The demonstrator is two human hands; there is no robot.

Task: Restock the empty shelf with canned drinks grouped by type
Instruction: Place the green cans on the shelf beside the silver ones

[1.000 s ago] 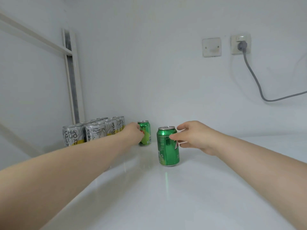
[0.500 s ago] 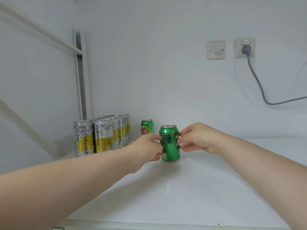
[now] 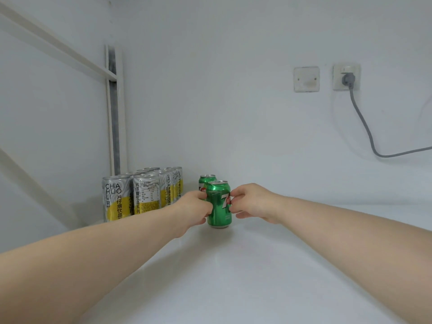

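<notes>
On the white shelf [image 3: 233, 277], towards its far left, my left hand [image 3: 192, 208] curls round the left side of the front green can [image 3: 218, 206]. My right hand [image 3: 253, 202] pinches the can's right side between thumb and fingertips. The can stands upright, its base on the shelf as far as I can tell, with the red-and-white 7 logo turned to the right. Directly behind it stands the rear green can [image 3: 207, 181], of the same kind and mostly hidden. I cannot tell whether the two touch.

Left of the green pair, in the far left corner, the silver-and-yellow cans [image 3: 142, 195] stand in a tight block, two wide and several deep, beside a grey upright rail [image 3: 114, 113]. A narrow gap separates that block from the green cans.

High on the back wall to the right are a blank cover plate [image 3: 306, 78] and a socket [image 3: 347, 77] with a grey plug. Its cable [image 3: 364, 127] droops away to the right.

As for progress, one type looks fully grouped. The second type's row holds only two cans, and I am lining up the second of them now. The middle and right of the shelf hold no cans, so I judge the restocking less than half done. How many cans wait out of view I cannot say.
</notes>
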